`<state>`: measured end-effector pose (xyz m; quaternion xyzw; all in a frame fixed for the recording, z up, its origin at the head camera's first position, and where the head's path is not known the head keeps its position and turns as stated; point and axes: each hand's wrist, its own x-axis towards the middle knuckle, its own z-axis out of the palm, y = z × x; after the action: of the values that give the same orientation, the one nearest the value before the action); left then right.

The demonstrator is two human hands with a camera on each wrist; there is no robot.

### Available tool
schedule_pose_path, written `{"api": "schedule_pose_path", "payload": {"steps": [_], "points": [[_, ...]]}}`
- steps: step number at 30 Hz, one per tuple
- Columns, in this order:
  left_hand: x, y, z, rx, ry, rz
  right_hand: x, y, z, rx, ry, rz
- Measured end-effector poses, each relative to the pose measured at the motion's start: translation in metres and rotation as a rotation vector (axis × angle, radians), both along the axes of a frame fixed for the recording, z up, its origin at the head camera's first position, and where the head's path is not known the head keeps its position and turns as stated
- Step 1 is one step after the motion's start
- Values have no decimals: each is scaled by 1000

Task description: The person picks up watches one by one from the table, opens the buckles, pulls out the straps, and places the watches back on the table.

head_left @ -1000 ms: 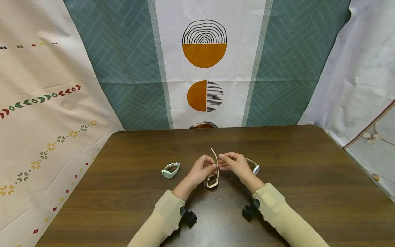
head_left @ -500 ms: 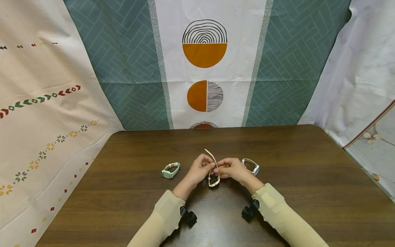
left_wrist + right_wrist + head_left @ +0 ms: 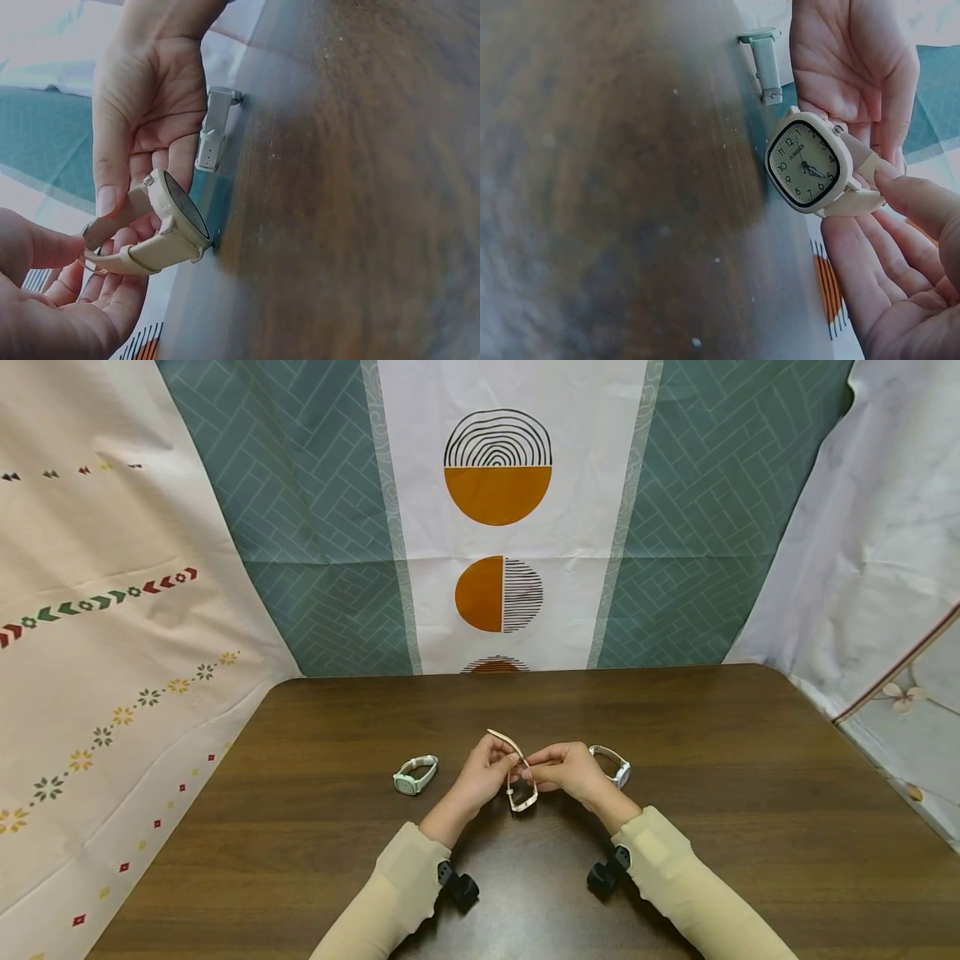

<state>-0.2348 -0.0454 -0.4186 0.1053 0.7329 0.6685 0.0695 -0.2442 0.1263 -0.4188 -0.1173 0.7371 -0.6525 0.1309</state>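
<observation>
A cream wristwatch (image 3: pixel 524 803) hangs between my two hands above the table, its strap bent into a loop and a loose strap end sticking up to the left. My left hand (image 3: pixel 483 771) pinches the strap near the buckle, which shows in the left wrist view close to the thumb (image 3: pixel 56 247). With thumb and fingers, my right hand (image 3: pixel 573 772) pinches the other strap part. In the right wrist view the watch's rounded-square numbered dial (image 3: pixel 804 166) faces the camera. Fingers partly hide where the strap meets the buckle.
On the brown wooden table (image 3: pixel 337 718), a pale green watch (image 3: pixel 414 775) lies left of my left hand. A white watch (image 3: pixel 613 767) lies just beyond my right hand, partly covered by it. Patterned cloths (image 3: pixel 315 527) hang behind the table and at its sides.
The loose strap end has tipped down and to the left, and the watch case has swung slightly right. My right hand has come down a little, uncovering more of the white watch.
</observation>
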Motion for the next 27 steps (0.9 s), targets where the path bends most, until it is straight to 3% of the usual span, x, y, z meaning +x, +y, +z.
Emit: {"api": "schedule_pose_path", "payload": {"steps": [19, 27], "points": [[4, 5, 0, 27, 4, 62, 2, 1, -2, 20, -1, 11], [1, 9, -4, 62, -14, 134, 1, 0, 0, 23, 3, 8]]}}
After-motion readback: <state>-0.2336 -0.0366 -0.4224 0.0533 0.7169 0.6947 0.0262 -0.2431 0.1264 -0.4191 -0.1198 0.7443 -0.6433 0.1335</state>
